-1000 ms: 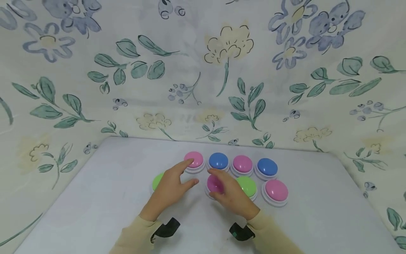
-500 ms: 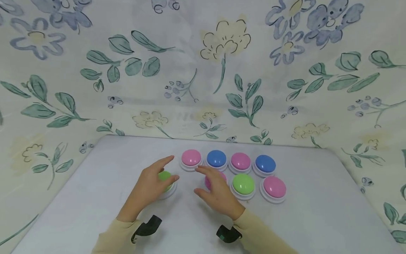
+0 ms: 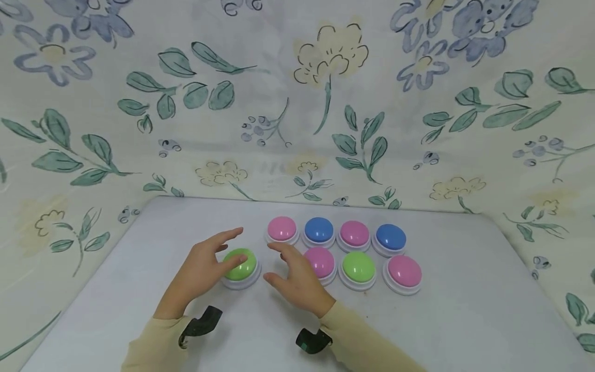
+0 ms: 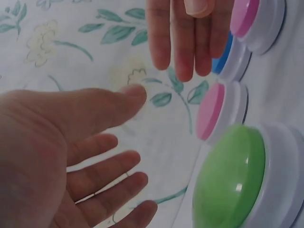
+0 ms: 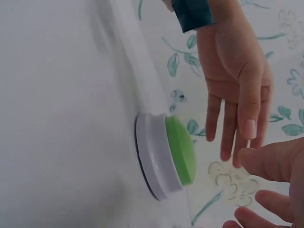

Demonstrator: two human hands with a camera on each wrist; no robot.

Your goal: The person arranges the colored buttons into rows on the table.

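Observation:
A green push button [image 3: 245, 269] with a domed top and round white base sits on the white table, apart from the other buttons. My left hand [image 3: 200, 271] is over its left side, fingers spread and thumb overlapping the dome in the head view. To its right is my right hand [image 3: 301, 281], fingers extended toward the left and partly covering a pink button [image 3: 322, 261]. Both hands hold nothing. The left wrist view has the green button [image 4: 230, 178] beside the left hand [image 4: 38, 156]. In the right wrist view, that button [image 5: 180, 149] stands below the left hand [image 5: 237, 66].
Behind are a pink button [image 3: 281, 229], a blue button [image 3: 319, 230], another pink button [image 3: 355, 233] and another blue button [image 3: 391, 236]. A second green button [image 3: 358, 267] and a pink button [image 3: 405, 271] lie at front right. Floral cloth [image 3: 297, 119] rises behind the table.
Both hands have moved left, away from the grouped buttons. The left hand has come to the lone green button, and the front pink and green buttons are more exposed. The buttons keep their arrangement.

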